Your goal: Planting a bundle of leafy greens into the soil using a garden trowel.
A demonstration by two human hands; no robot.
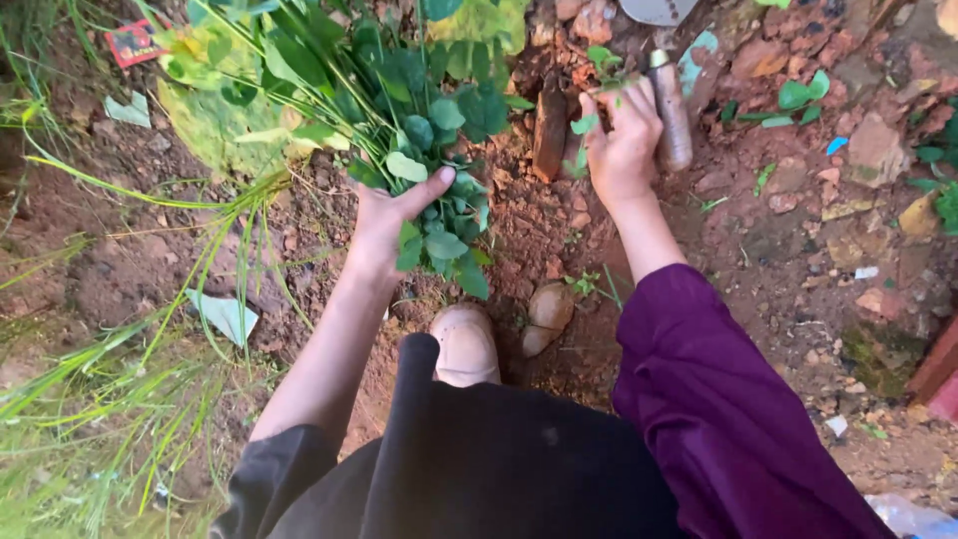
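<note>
My left hand (384, 220) is closed around a thick bunch of pulled green weeds (444, 235) with round leaves, held just above the red soil. My right hand (621, 140) reaches farther forward and pinches a small green seedling (602, 62) growing out of the dirt. Beside that hand a rusty brown tool handle (671, 110) stands in the ground, and a rusty blade-like piece (550, 128) sticks up to its left. My shoe tip (464, 344) shows below the weeds.
Long grass blades (120, 399) spread over the left side. Stones and brick bits (873, 150) litter the red earth on the right. A brown stone (547, 314) lies by my shoe. Scraps of litter (225, 314) lie about, and a red brick edge (938, 374) is at far right.
</note>
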